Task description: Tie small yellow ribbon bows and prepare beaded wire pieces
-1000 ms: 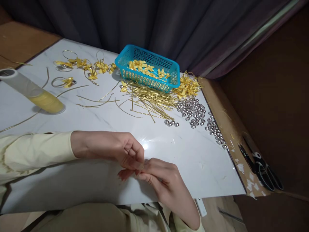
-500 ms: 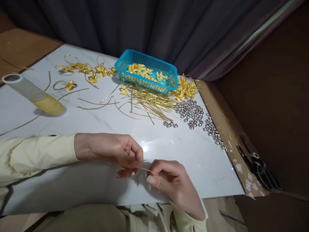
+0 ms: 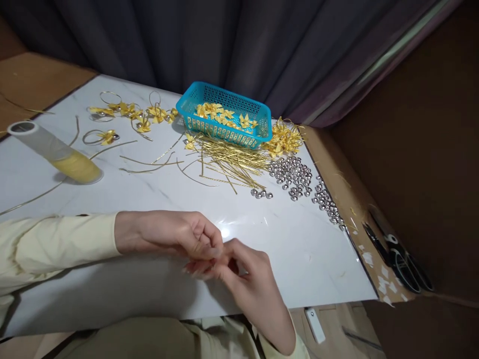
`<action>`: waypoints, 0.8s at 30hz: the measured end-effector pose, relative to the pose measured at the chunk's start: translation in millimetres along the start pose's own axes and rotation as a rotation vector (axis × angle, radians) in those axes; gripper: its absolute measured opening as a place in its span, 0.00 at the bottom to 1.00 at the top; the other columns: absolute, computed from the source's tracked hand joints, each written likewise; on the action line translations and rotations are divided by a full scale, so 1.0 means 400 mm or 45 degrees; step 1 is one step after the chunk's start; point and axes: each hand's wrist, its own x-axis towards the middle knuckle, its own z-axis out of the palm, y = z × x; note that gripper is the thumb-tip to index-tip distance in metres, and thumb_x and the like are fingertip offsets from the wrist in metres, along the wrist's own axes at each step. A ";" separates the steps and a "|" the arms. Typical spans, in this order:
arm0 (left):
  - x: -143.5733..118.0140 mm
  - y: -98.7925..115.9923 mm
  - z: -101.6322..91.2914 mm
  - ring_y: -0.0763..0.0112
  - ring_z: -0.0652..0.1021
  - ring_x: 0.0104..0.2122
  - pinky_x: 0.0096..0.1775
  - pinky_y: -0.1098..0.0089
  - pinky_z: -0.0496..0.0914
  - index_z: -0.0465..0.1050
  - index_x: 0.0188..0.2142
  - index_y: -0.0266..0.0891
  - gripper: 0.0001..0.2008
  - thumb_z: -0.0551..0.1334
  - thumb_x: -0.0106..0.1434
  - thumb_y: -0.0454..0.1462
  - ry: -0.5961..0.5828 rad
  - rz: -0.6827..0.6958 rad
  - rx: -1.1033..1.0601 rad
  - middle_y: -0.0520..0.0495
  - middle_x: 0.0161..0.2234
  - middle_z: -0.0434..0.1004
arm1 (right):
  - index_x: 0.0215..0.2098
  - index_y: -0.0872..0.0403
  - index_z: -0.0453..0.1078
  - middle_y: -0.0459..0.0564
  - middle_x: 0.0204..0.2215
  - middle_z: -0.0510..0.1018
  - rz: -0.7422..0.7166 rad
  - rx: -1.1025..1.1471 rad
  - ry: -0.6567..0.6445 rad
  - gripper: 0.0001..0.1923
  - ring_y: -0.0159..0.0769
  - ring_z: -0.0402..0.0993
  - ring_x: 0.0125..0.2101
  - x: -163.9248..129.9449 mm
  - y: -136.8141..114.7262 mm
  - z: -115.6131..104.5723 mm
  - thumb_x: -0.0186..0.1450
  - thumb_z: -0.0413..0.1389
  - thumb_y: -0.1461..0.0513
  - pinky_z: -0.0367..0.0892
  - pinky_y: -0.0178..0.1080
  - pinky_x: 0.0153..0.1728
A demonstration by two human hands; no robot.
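My left hand [image 3: 189,235] is closed in a pinch above the front of the white tabletop. Against its fingertips press the thumb and index finger of my right hand [image 3: 249,279], also pinched. Both hold a thin gold wire, which showed between them a moment ago; the fingers now hide it. Beyond the hands lies a pile of cut gold wires [image 3: 234,159], with a small cluster of silver beads [image 3: 261,193] at its near right. A larger heap of silver beads [image 3: 292,174] spreads toward the right edge.
A blue basket [image 3: 224,135] of yellow ribbon flowers stands at the back, beside a heap of wired flowers [image 3: 282,139]. On the left are finished-looking flower loops [image 3: 107,136] and a clear tube [image 3: 71,159] with yellow contents. Black scissors [image 3: 406,269] rest on the brown board at right.
My right hand has moved left and slightly up until its fingertips meet those of my left hand. The wire stretch between them is no longer visible. The view has shifted slightly.
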 end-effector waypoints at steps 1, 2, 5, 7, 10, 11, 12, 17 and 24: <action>-0.001 -0.001 0.000 0.79 0.67 0.17 0.18 0.78 0.59 0.73 0.26 0.33 0.10 0.69 0.55 0.38 0.007 -0.002 0.003 0.52 0.19 0.72 | 0.28 0.53 0.71 0.45 0.23 0.75 -0.035 -0.003 -0.058 0.09 0.30 0.68 0.24 0.002 0.004 -0.001 0.64 0.54 0.59 0.63 0.32 0.28; -0.001 -0.002 0.000 0.78 0.67 0.16 0.18 0.78 0.59 0.73 0.26 0.33 0.10 0.69 0.54 0.38 0.019 -0.003 0.006 0.52 0.19 0.72 | 0.27 0.53 0.72 0.46 0.23 0.76 -0.071 -0.015 -0.119 0.12 0.31 0.70 0.25 0.002 0.007 -0.004 0.66 0.53 0.58 0.64 0.33 0.30; -0.004 -0.003 0.002 0.78 0.68 0.16 0.18 0.78 0.60 0.73 0.25 0.33 0.09 0.70 0.52 0.37 0.028 -0.008 0.013 0.53 0.18 0.71 | 0.29 0.53 0.75 0.48 0.24 0.77 -0.138 -0.051 -0.244 0.15 0.33 0.71 0.27 0.000 0.011 -0.024 0.68 0.51 0.57 0.63 0.33 0.32; -0.005 -0.002 0.004 0.78 0.68 0.16 0.18 0.79 0.60 0.73 0.24 0.33 0.09 0.70 0.52 0.37 0.028 -0.014 0.019 0.53 0.17 0.70 | 0.29 0.54 0.75 0.47 0.23 0.76 -0.135 -0.073 -0.255 0.16 0.32 0.70 0.25 -0.003 0.008 -0.037 0.68 0.51 0.56 0.62 0.33 0.31; -0.010 0.001 0.010 0.78 0.69 0.16 0.17 0.79 0.60 0.73 0.23 0.33 0.09 0.69 0.52 0.37 0.042 0.000 0.031 0.52 0.17 0.71 | 0.24 0.56 0.72 0.44 0.18 0.71 -0.087 -0.107 -0.241 0.19 0.27 0.64 0.20 -0.012 0.003 -0.054 0.68 0.50 0.56 0.58 0.31 0.27; -0.013 0.003 0.012 0.77 0.69 0.16 0.17 0.78 0.59 0.72 0.23 0.33 0.09 0.69 0.51 0.37 0.050 0.008 0.038 0.52 0.18 0.71 | 0.22 0.56 0.71 0.42 0.16 0.68 -0.056 -0.100 -0.245 0.20 0.26 0.60 0.18 -0.016 0.004 -0.058 0.68 0.50 0.56 0.57 0.31 0.25; -0.016 0.005 0.015 0.77 0.69 0.16 0.16 0.78 0.59 0.72 0.23 0.33 0.09 0.69 0.51 0.37 0.060 0.016 0.047 0.51 0.18 0.71 | 0.20 0.56 0.70 0.41 0.14 0.64 -0.020 -0.073 -0.251 0.21 0.24 0.57 0.16 -0.021 0.006 -0.063 0.68 0.51 0.55 0.54 0.31 0.22; -0.032 0.028 0.032 0.77 0.68 0.17 0.17 0.78 0.58 0.72 0.23 0.33 0.10 0.69 0.51 0.38 0.097 0.038 0.085 0.51 0.18 0.71 | 0.16 0.55 0.66 0.37 0.09 0.51 0.195 0.367 0.006 0.26 0.23 0.44 0.11 -0.039 0.041 -0.094 0.65 0.52 0.49 0.43 0.32 0.15; -0.038 0.065 0.062 0.80 0.68 0.18 0.22 0.79 0.62 0.70 0.24 0.34 0.09 0.66 0.56 0.37 0.339 0.177 0.222 0.53 0.18 0.71 | 0.26 0.52 0.80 0.50 0.20 0.76 0.362 0.280 0.051 0.38 0.34 0.69 0.23 -0.067 -0.003 -0.087 0.65 0.37 0.38 0.65 0.35 0.31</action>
